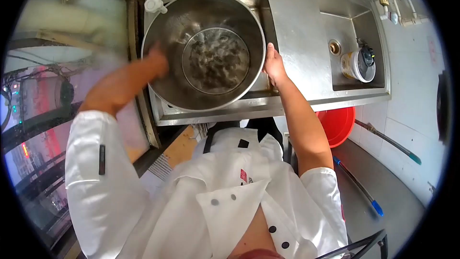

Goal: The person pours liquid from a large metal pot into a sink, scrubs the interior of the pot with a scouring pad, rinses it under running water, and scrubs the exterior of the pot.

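A large round metal pot [215, 60] sits over the left sink basin, tilted toward me, with shallow moving water at its bottom. Smeared by motion, my left hand [157, 62] is at the pot's left inner wall; its fingers cannot be made out. My right hand [274, 65] grips the right side of the pot near the rim, thumb up and the other fingers mostly hidden. A white tap [155, 3] hangs above the pot's upper left edge.
The steel counter [299, 33] joins a right basin [339, 79] holding a white tub [358, 65] with a dark object. Below are a red basin [338, 127] and blue-tipped handle [359, 185]. A framed glass pane [96, 14] stands left.
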Motion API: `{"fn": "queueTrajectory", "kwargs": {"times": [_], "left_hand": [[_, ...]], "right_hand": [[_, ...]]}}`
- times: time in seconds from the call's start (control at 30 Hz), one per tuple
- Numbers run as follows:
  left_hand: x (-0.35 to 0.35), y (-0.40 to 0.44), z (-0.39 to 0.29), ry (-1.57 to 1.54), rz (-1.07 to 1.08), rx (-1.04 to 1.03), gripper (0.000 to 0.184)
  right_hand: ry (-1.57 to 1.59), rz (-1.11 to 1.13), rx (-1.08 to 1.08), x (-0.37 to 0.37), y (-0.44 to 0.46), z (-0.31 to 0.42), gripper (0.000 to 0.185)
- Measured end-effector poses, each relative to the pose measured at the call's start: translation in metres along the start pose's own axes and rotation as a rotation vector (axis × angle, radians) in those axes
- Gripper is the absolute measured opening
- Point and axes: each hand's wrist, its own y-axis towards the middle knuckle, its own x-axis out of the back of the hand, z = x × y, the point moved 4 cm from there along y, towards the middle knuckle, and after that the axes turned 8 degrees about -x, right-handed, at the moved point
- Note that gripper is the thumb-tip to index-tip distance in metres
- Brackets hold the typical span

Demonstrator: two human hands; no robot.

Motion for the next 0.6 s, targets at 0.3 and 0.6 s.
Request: {"fn": "queueTrajectory", "kwargs": {"times": [0.3, 0.6], "left_hand": [[0.107, 0.033, -0.148, -1.494, -0.431, -0.312, 0.067], [0.071, 0.002, -0.101, -0.563, -0.138, -0.255, 0.063]], "right_hand": [[0.108, -0.041, -0.056, 0.005, 0.003, -0.020, 0.049], [0.092, 0.099, -0.038, 0.007, -0.002, -0.029, 0.048]]}}
